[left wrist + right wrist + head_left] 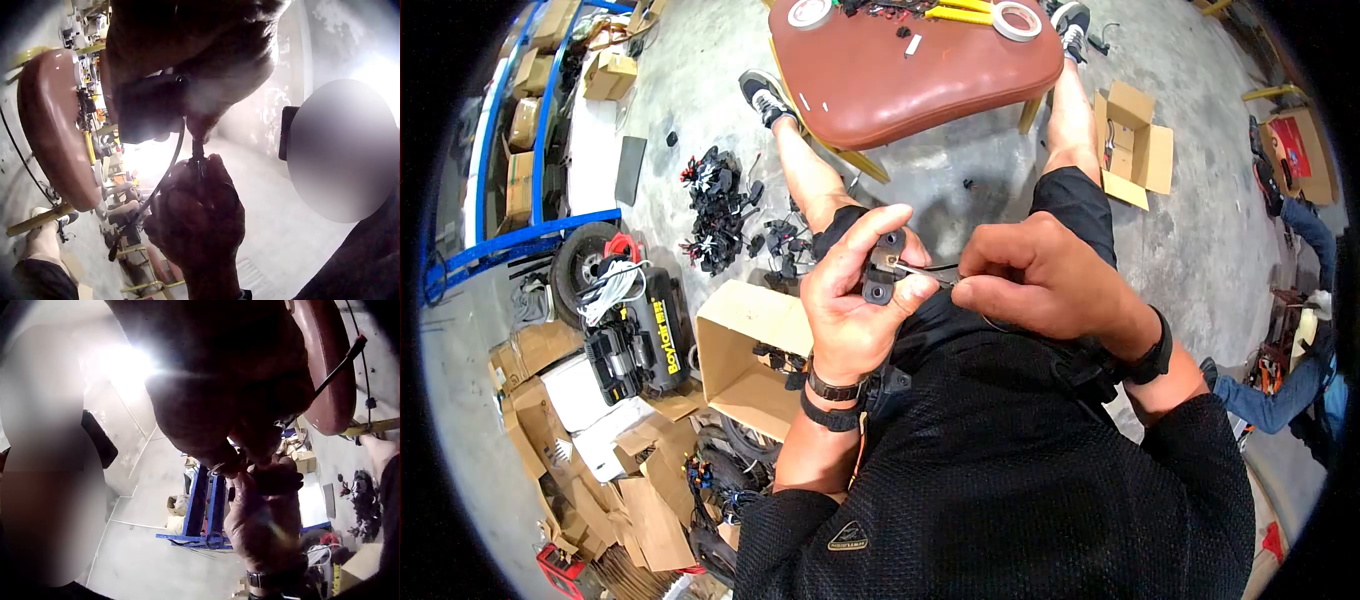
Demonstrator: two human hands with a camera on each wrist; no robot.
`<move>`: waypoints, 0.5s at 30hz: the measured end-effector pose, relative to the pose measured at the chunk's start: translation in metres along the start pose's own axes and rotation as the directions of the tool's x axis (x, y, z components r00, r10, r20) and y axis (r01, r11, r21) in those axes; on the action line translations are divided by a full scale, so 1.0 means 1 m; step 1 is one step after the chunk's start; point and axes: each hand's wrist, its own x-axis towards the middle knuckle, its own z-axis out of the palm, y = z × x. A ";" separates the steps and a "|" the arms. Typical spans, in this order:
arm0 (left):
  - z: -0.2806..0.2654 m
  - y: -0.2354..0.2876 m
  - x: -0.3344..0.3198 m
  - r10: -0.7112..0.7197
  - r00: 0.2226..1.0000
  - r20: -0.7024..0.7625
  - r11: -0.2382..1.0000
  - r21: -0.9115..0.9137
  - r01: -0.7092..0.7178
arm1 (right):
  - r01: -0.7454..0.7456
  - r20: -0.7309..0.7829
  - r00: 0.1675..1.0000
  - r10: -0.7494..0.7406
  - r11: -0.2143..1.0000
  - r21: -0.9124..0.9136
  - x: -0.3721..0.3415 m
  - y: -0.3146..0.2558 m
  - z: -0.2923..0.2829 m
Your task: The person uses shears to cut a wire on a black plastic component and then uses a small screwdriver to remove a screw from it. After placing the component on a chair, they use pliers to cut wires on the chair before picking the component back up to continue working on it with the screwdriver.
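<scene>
My left hand [850, 290] grips a small black part [878, 291] with two round holes, thumb and fingers around it. My right hand [1040, 280] pinches a thin metal piece [922, 274] whose far end meets the middle of that part. A black cable [943, 267] runs between the hands. In the left wrist view the right hand [199, 219] holds a short dark piece [198, 150] against the part, and the cable [178, 147] hangs beside it. The right wrist view shows the left hand [265, 519] below, in shadow; the contact point is partly hidden.
A brown padded stool [920, 75] stands ahead, bearing tape rolls [1016, 21] and yellow-handled tools. Black parts [718, 205] lie on the floor at left, near an open carton [745, 340] and a compressor [635, 345]. Another open box [1135, 145] is at right, with a person's sleeve [1265, 400] beyond.
</scene>
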 end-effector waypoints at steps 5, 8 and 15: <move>-0.001 -0.003 0.000 0.041 0.999 0.003 0.999 -0.031 -0.041 | -0.034 0.009 0.999 0.033 0.999 0.037 0.002 -0.002 -0.002; 0.002 -0.002 0.000 0.015 0.999 -0.037 0.999 -0.028 -0.016 | 0.077 -0.051 0.995 -0.082 0.993 -0.093 0.002 -0.001 -0.001; 0.005 -0.001 0.001 -0.023 0.998 -0.061 1.000 0.009 0.023 | 0.135 -0.080 0.985 -0.152 0.973 -0.187 0.002 0.005 0.000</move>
